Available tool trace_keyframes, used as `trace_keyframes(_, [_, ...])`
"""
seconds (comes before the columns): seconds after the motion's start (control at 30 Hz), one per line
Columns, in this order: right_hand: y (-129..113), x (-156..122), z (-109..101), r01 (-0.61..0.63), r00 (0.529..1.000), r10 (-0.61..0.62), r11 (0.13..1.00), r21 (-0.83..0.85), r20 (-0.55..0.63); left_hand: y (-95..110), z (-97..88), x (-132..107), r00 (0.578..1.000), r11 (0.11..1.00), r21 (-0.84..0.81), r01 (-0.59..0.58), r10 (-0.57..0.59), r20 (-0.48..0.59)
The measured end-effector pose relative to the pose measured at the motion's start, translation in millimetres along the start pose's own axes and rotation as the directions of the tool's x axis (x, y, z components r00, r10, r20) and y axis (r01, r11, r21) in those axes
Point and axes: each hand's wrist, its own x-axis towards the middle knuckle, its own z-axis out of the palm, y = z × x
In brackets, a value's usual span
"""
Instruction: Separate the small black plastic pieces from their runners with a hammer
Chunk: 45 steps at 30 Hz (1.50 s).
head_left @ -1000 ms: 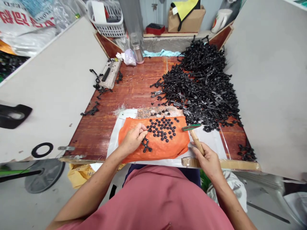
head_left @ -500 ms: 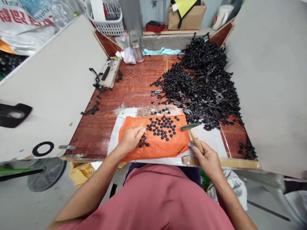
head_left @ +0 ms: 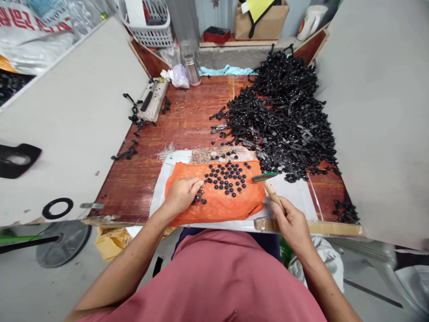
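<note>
My left hand point(head_left: 182, 194) is closed in a pinch on a branched black plastic part point(head_left: 199, 197), whose round-ended arms stick out below and beside my fingers. Under that hand lies an orange cloth point(head_left: 231, 208), and many small round black caps point(head_left: 226, 179) are spread over its middle. In my right hand point(head_left: 291, 219) is a hammer point(head_left: 275, 194), gripped by its pale wooden handle. The hammer's narrow green-edged head point(head_left: 264, 177) hovers at the cloth's right edge, apart from the caps.
A large heap of black plastic parts point(head_left: 281, 116) covers the right of the wooden table point(head_left: 191, 120). More parts point(head_left: 134, 117) lie left, near a stone block point(head_left: 154, 103) with a black-handled tool. A glass bottle point(head_left: 191, 69) stands behind. Grey panels point(head_left: 77, 116) flank both sides.
My left hand has barely moved, while the branched black part in it has turned slightly and shifted a little left. My right hand and the hammer stay nearly still.
</note>
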Motion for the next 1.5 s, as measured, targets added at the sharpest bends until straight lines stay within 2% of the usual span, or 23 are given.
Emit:
trace_keyframes(0.07, [-15.7, 0.4, -4.1, 0.049, 0.998, -0.051, 0.994, -0.097, -0.02, -0.2, 0.3, 0.2, 1.0, 1.0, 0.016, -0.013, 0.014, -0.013])
trace_keyframes(0.17, [-44.6, 5.9, -5.8, 0.202, 0.979, -0.202, 0.959, -0.197, 0.018, 1.2, 1.3, -0.4, 0.998, 0.999, 0.033, -0.037, 0.039, -0.043])
trace_keyframes(0.3, [-79.8, 18.4, 2.0, 0.371, 0.926, -0.343, 0.906, -0.203, 0.157, 5.0, 2.8, -1.9, 0.995, 0.997, 0.054, -0.056, 0.06, -0.078])
trace_keyframes(0.43, [-97.2, 26.8, 16.4, 0.435, 0.899, -0.41, 0.878, -0.2, 0.156, 5.6, 2.5, -1.6, 0.999, 1.0, 0.013, -0.025, 0.026, -0.043])
trace_keyframes(0.6, [-102.8, 29.5, 28.1, 0.445, 0.894, -0.36, 0.778, -0.443, 0.267, 0.4, 3.5, -0.7, 0.999, 0.999, -0.03, -0.017, 0.015, -0.042])
trace_keyframes(0.73, [-107.4, 27.5, 27.8, 0.457, 0.889, -0.399, 0.766, -0.452, 0.225, -3.4, 7.3, -0.7, 0.999, 1.0, -0.009, -0.02, 0.02, -0.048])
trace_keyframes(0.87, [-109.8, 28.5, 28.0, 0.467, 0.883, -0.343, 0.708, -0.53, 0.319, -3.3, 8.9, -0.2, 0.999, 1.0, -0.002, -0.022, 0.021, -0.043])
trace_keyframes(1.03, [-107.0, 35.0, 26.4, 0.456, 0.889, -0.41, 0.742, -0.492, 0.205, -0.5, 6.1, -0.2, 0.999, 1.0, -0.004, -0.016, 0.015, -0.047])
trace_keyframes(1.17, [-109.1, 38.1, 26.2, 0.459, 0.889, -0.335, 0.668, -0.586, 0.313, -0.1, 5.2, -0.6, 0.999, 1.0, -0.021, -0.016, 0.015, -0.035])
trace_keyframes(1.4, [-109.3, 37.2, 29.7, 0.448, 0.892, -0.313, 0.703, -0.552, 0.325, 0.7, 3.9, -0.1, 0.998, 0.999, -0.049, -0.025, 0.023, -0.051])
trace_keyframes(1.5, [-110.6, 40.4, 25.9, 0.429, 0.903, -0.379, 0.825, -0.369, 0.203, 6.8, 0.2, -4.9, 0.997, 0.991, -0.121, -0.065, 0.058, -0.057])
